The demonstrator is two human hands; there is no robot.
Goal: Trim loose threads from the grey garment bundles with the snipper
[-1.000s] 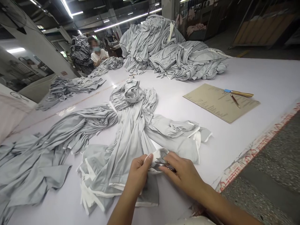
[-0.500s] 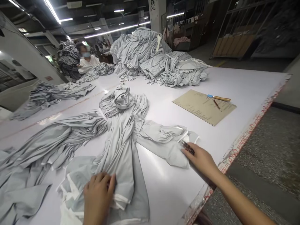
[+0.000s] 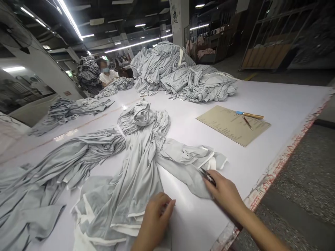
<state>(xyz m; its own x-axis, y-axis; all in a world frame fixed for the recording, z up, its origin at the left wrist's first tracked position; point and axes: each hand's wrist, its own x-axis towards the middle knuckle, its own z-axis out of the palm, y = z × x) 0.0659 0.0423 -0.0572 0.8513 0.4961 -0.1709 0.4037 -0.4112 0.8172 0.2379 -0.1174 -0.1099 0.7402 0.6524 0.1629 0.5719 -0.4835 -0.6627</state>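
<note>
Grey fabric pieces with white edges (image 3: pixel 141 167) lie bunched on the white table (image 3: pixel 180 216) in front of me. At their lower right edge is my left hand (image 3: pixel 158 212), its fingers curled together at the cloth; what they pinch is hidden. My right hand (image 3: pixel 222 188) is closed around a dark metal tool (image 3: pixel 208 177), perhaps snips, whose tip points left over a grey piece (image 3: pixel 188 177) that spreads to the right.
A brown card (image 3: pixel 225 125) carries a blue-and-wood tool (image 3: pixel 250 115) and a pencil (image 3: pixel 247 122). Behind rises a large grey fabric heap (image 3: pixel 167 66). Smaller piles (image 3: pixel 65 109) lie at left. A masked person (image 3: pixel 106 75) is at the far side.
My left hand has moved right across the cloth to its edge. My right hand stays near the right-hand piece, still holding the tool. The view has shifted slightly.
</note>
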